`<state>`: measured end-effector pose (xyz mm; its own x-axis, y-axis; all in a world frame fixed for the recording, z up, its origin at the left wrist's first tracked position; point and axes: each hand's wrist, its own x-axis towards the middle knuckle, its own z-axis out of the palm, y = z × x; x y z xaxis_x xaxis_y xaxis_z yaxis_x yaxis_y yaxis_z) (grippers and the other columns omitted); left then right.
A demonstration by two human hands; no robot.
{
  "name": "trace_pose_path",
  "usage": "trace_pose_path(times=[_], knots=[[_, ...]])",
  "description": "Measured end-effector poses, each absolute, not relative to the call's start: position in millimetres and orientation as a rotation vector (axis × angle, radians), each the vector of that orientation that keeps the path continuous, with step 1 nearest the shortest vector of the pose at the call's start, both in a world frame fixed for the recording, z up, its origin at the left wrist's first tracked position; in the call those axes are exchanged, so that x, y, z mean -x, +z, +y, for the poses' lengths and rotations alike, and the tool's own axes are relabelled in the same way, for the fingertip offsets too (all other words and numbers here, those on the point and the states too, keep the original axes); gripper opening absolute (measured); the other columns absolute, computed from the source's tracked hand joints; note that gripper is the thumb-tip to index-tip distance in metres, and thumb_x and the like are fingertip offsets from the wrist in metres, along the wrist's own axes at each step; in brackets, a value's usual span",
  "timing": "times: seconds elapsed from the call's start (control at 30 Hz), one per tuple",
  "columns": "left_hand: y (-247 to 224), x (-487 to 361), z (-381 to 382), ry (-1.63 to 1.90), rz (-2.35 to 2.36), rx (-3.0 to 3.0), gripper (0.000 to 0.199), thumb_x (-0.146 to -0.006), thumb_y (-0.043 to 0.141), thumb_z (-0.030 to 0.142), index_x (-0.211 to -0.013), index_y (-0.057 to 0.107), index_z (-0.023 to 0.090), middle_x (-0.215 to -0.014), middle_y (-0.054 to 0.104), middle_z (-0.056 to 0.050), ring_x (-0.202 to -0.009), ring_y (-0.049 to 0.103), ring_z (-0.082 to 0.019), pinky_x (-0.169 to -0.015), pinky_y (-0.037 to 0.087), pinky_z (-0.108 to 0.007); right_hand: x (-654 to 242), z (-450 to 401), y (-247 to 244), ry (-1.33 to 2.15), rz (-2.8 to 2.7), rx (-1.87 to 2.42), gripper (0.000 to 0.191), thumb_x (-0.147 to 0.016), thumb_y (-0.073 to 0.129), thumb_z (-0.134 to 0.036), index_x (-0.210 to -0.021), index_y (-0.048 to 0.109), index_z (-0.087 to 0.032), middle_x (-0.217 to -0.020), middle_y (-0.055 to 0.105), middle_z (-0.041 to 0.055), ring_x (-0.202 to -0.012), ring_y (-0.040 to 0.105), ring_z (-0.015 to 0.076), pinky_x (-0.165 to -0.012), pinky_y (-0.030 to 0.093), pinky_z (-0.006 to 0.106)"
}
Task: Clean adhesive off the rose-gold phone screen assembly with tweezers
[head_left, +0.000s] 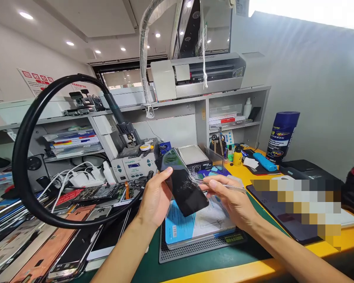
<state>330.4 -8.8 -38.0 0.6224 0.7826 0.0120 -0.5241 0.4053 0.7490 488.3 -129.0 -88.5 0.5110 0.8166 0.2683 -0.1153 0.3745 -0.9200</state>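
A black phone with a glossy, cracked screen is held tilted in my left hand, thumb on its left edge. The cracks spread from the right edge. My right hand pinches thin metal tweezers, whose tips are at the cracked edge; the fingertips behind the phone are partly hidden. Beneath the phone lies a blue and white package on a grey perforated mat.
Opened phones and panels cover the left side. A thick black hose loops there, beside a grey control station. To the right are a large dark phone, a blue spray can and a yellow bottle.
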Motion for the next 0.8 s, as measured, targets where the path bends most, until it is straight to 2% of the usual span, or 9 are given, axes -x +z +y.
trace_pose_path(times=[0.13, 0.33, 0.53, 0.8], knots=[[-44.1, -321.8, -0.6, 0.780, 0.431, -0.712, 0.008, -0.076, 0.078, 0.016, -0.077, 0.071, 0.015, -0.075, 0.073, -0.001, -0.066, 0.067, -0.011, -0.065, 0.054, -0.022, -495.1, -132.5, -88.1, 0.605, -0.850, 1.047, 0.028, -0.084, 0.082, -0.044, -0.097, 0.078, -0.020, -0.091, 0.077, 0.0086, -0.088, 0.070, 0.0247, -0.078, 0.048, 0.033], [-53.9, -317.6, 4.1, 0.664, 0.440, -0.687, 0.011, -0.076, 0.077, 0.023, -0.076, 0.069, 0.014, -0.080, 0.072, -0.007, -0.068, 0.067, -0.016, -0.068, 0.055, -0.029, -493.0, -139.8, -84.7, 0.610, -0.898, 1.046, 0.028, -0.088, 0.079, -0.042, -0.103, 0.076, -0.019, -0.082, 0.076, 0.0095, -0.078, 0.070, 0.0235, -0.072, 0.050, 0.034], [-57.2, -316.5, 5.0, 0.665, 0.405, -0.711, 0.012, -0.074, 0.077, 0.024, -0.075, 0.071, 0.014, -0.078, 0.071, -0.008, -0.072, 0.067, -0.018, -0.073, 0.056, -0.033, -486.1, -148.4, -72.5, 0.811, -0.930, 0.903, 0.021, -0.081, 0.086, -0.035, -0.089, 0.077, -0.018, -0.076, 0.075, 0.0092, -0.073, 0.072, 0.0213, -0.068, 0.055, 0.028], [-59.3, -319.6, 1.5, 0.680, 0.342, -0.747, 0.012, -0.075, 0.073, 0.023, -0.072, 0.073, 0.012, -0.077, 0.071, -0.010, -0.075, 0.068, -0.023, -0.080, 0.058, -0.039, -479.9, -146.8, -67.4, 0.974, -0.980, 0.839, 0.010, -0.082, 0.085, -0.027, -0.087, 0.079, -0.020, -0.079, 0.076, 0.0078, -0.073, 0.075, 0.0204, -0.066, 0.056, 0.022]])
